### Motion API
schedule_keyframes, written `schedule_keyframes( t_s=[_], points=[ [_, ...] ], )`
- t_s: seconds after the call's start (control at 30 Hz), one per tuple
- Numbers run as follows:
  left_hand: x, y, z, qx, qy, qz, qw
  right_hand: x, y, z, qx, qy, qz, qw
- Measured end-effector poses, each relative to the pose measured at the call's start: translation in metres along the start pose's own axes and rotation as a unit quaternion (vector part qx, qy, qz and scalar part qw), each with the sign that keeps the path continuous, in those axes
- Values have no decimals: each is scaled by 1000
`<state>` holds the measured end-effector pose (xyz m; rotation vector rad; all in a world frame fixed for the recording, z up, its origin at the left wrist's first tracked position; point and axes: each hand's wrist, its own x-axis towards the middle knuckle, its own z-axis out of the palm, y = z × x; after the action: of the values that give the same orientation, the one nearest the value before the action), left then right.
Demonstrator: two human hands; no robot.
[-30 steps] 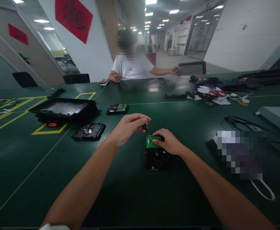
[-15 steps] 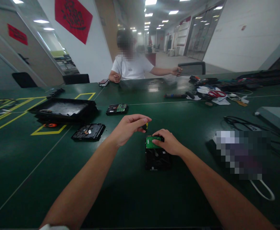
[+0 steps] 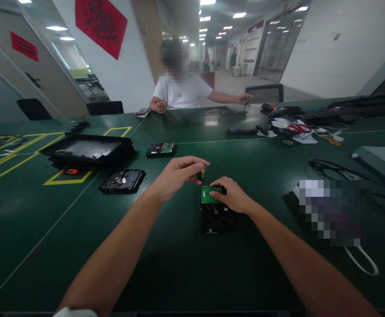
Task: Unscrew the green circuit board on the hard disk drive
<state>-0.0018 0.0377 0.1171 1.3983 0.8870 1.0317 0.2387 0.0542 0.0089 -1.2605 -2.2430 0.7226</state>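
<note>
A black hard drive point(image 3: 216, 218) with a green circuit board point(image 3: 207, 195) lies on the green table in front of me. My right hand point(image 3: 232, 195) rests on the drive's far end, fingers curled over the board's edge. My left hand point(image 3: 177, 175) hovers just above and to the left of the drive, pinched on a small black and yellow screwdriver point(image 3: 199, 174) that points down toward the board.
Another drive point(image 3: 161, 149), a removed black cover point(image 3: 122, 180) and a black tray point(image 3: 88, 151) lie to the left. Red scissors point(image 3: 298, 128), tools and cables clutter the far right. A grey box point(image 3: 382, 159) sits right. A person in a white shirt point(image 3: 182, 91) sits across the table.
My left hand has shifted very slightly toward the drive with the screwdriver. The right hand stays on the drive. The person opposite has moved a hand a little.
</note>
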Motion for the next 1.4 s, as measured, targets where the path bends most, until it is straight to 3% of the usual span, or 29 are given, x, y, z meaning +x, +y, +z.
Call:
schedule_keyframes(
  t_s=[0.53,0.77,1.07,1.4],
  points=[
    [-2,3,7,-82,-13,-18,996,0,-1,0,4,-3,3,1000],
    [-1,4,8,-44,14,-24,999,0,-1,-1,7,-5,4,1000],
    [-1,1,8,-16,0,-15,1000,-1,-4,-2,6,-5,6,1000],
    [0,5,5,33,21,-9,999,-1,0,-1,9,-2,7,1000]
  ],
)
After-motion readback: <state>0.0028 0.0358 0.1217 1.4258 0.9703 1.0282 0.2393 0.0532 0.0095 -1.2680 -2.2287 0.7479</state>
